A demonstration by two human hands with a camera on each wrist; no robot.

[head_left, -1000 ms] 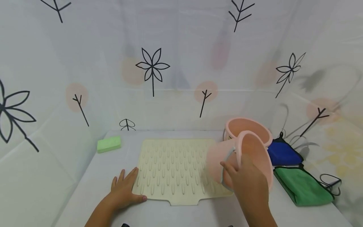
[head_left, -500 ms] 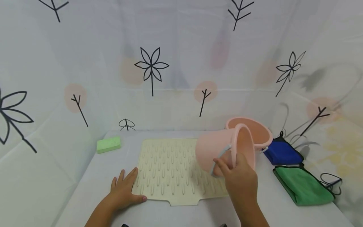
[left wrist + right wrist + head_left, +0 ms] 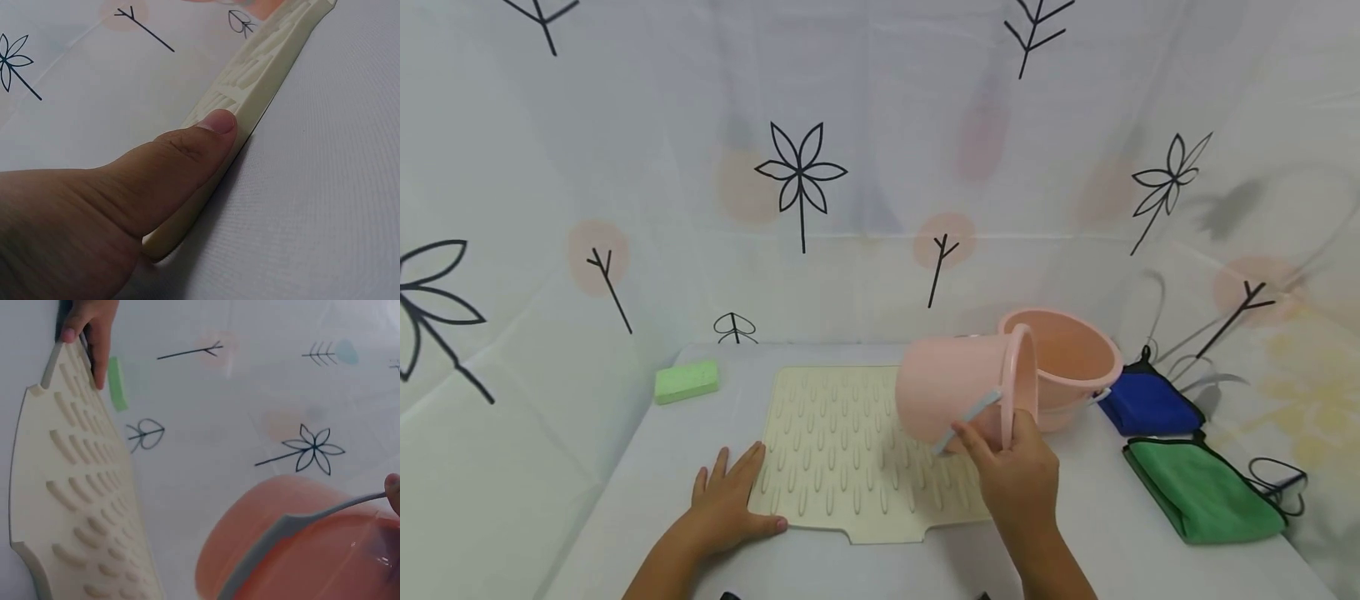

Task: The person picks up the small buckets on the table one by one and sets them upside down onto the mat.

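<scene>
A cream, drip-tray-like board (image 3: 827,450) with rows of raised ridges lies flat on the white table. Along its left edge and near corner rests my left hand (image 3: 726,504), fingers spread straight; in the left wrist view the thumb (image 3: 181,156) touches the board's near side. My right hand (image 3: 1021,475) grips the rim of a pink bucket (image 3: 943,387), holding it tipped on its side above the board's right part, mouth to the right. The bucket's grey handle (image 3: 977,408) lies by the thumb. The fingers inside the bucket are hidden.
A second pink bucket (image 3: 1078,390) stands upright at the back right, partly behind the held one. Right of it lie a folded blue cloth (image 3: 1150,402) and a folded green cloth (image 3: 1206,492). A light green sponge (image 3: 687,382) sits at the back left.
My right hand has carried the tipped bucket leftward over the board, exposing more of the bucket behind. The left hand and the board have stayed in place.
</scene>
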